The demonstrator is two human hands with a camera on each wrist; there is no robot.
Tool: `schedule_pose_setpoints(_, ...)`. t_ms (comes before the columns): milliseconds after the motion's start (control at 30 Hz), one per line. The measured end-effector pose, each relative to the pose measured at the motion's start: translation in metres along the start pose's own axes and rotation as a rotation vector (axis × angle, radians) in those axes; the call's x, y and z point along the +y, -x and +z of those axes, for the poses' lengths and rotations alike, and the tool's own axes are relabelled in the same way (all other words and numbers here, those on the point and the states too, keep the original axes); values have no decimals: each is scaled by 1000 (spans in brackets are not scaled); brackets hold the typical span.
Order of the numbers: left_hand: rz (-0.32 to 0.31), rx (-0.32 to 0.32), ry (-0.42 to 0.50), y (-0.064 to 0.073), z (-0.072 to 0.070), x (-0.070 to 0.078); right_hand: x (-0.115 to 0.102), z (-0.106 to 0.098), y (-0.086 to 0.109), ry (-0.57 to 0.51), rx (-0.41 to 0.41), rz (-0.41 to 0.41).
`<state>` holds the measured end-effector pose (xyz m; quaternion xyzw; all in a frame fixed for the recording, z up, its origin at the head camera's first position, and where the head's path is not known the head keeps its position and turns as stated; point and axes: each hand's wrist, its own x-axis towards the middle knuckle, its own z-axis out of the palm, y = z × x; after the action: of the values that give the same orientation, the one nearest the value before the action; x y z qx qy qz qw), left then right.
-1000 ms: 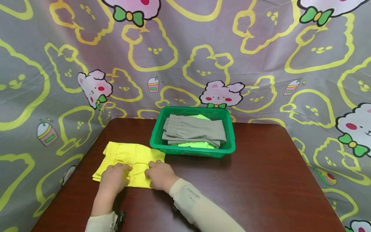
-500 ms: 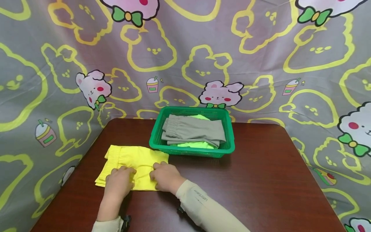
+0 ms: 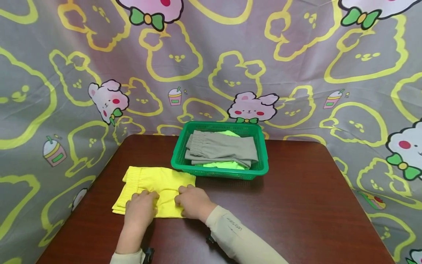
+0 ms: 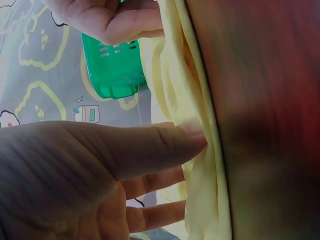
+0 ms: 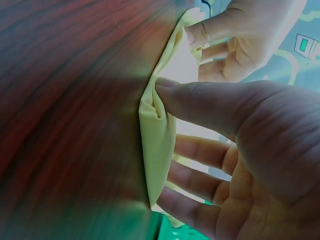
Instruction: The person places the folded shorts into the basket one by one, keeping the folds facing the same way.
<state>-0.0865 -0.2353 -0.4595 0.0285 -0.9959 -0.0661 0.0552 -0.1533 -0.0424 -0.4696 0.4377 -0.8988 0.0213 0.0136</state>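
A folded pair of yellow shorts (image 3: 165, 179) with a gathered elastic waistband lies on the left part of the table, its waistband facing left. My left hand (image 3: 141, 207) grips its near part close to the waistband. Toward the other end, my right hand (image 3: 194, 201) grips the same shorts, and the cloth puckers between the two hands. In the left wrist view, the left thumb (image 4: 170, 142) presses into the layered near edge, with fingers farther back on the fabric. The right wrist view has the right thumb (image 5: 195, 100) at a fold and the fingertips on the cloth.
A green plastic basket (image 3: 221, 172) stands at the back of the dark wooden table (image 3: 296, 205), just behind the shorts. Inside it lie folded grey pants (image 3: 227, 146) over bright green cloth (image 3: 224, 165). A patterned grey curtain (image 3: 197, 44) hangs around the table.
Both hands and the yellow shorts have shifted a little to the right and toward me, with the hold unchanged. The basket stays in place.
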Motion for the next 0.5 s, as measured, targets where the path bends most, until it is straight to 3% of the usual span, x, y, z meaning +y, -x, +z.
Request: schedule_pose_setpoints(500, 0, 15, -7, 7, 5, 18, 16, 0, 19, -44, 19, -14)
